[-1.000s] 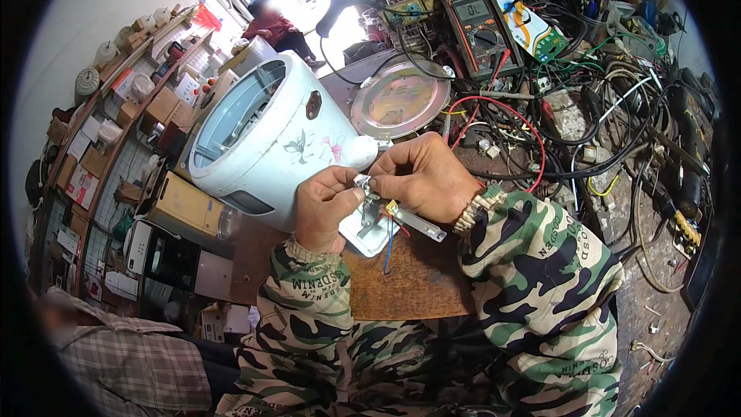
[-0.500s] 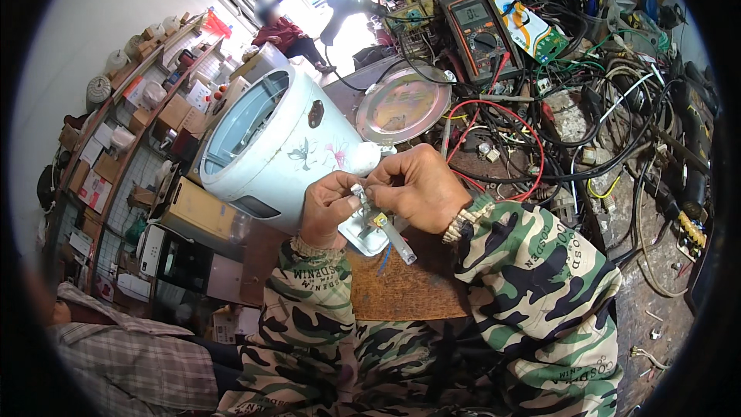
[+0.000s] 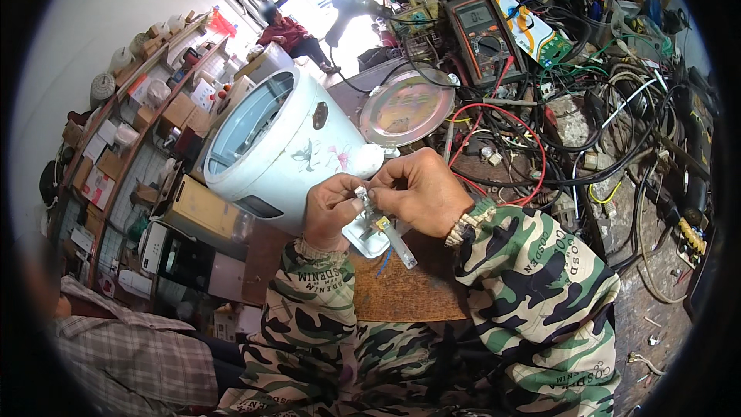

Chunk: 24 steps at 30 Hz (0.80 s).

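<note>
Silvery metal part [image 3: 400, 250] between their fingers, the person over there works above the wooden tabletop [image 3: 417, 291]. Their left hand [image 3: 329, 207] pinches its upper end, and the right hand [image 3: 429, 191], thumb and finger drawn narrow, pinches it close by. Under it I can see a white tray [image 3: 370, 246] and a bit of blue wire [image 3: 384, 262]. Just past the hands sits a pale blue appliance shell [image 3: 289, 158], near a round metal plate [image 3: 409, 104].
</note>
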{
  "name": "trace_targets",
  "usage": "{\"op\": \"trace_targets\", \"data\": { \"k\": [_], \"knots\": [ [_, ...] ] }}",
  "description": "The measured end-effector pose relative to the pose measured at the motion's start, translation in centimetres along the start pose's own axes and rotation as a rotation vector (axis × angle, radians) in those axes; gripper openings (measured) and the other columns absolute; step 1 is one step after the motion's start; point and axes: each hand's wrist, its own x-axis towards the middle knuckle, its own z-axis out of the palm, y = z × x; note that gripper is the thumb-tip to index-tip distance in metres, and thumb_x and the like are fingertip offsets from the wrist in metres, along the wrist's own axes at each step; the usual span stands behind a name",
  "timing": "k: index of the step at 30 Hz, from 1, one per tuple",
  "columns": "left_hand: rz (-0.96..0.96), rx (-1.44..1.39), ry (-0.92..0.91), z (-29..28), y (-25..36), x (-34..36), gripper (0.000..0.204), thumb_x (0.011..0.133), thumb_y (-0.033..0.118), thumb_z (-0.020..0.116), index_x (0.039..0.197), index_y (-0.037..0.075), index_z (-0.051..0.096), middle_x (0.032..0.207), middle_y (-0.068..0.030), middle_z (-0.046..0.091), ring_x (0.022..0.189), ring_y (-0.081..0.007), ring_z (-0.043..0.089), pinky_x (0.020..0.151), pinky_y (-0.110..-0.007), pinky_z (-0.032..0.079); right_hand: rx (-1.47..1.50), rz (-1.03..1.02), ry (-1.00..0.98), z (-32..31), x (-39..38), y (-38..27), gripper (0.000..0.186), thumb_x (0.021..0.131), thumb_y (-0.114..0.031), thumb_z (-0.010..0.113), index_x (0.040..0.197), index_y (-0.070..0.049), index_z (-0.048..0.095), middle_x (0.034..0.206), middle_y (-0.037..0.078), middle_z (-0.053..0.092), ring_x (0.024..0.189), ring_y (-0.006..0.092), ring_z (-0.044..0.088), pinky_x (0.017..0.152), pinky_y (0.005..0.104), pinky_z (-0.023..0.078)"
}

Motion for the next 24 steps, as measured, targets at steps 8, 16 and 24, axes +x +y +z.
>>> {"op": "trace_targets", "data": {
  "k": [8,16,24],
  "knots": [
    [0.008,0.06,-0.018,0.4,0.1,-0.1,0.024,0.082,-0.004,0.06,0.105,-0.01,0.057,0.095,-0.0129,0.067,0.083,-0.0136,0.066,0.075,-0.027,0.055,-0.054,-0.07,-0.015,-0.5,0.0,0.0,0.016,0.075,-0.01,0.071,0.073,0.006,0.068,0.063,0.018,0.064,0.058,0.0199,0.065,0.058,0.0349,0.05],
    [0.051,0.173,-0.034,1.0,0.8,-0.4,0.025,0.081,-0.002,0.065,0.104,-0.012,0.061,0.098,-0.0133,0.069,0.083,-0.0129,0.067,0.078,-0.026,0.054,-0.082,0.009,-0.119,-1.2,-0.2,-0.8,0.014,0.082,-0.008,0.073,0.079,0.006,0.07,0.068,0.007,0.066,0.062,0.0079,0.058,0.057,0.0265,0.048],
    [0.026,0.208,-0.067,1.3,1.0,-0.2,0.026,0.081,-0.003,0.066,0.105,-0.012,0.062,0.098,-0.0115,0.068,0.085,-0.011,0.065,0.08,-0.025,0.053,-0.103,0.01,-0.114,-1.8,-0.5,-1.1,0.01,0.08,-0.004,0.072,0.08,0.006,0.07,0.068,0.006,0.067,0.065,0.0057,0.058,0.059,0.0249,0.048]
  ]
}}
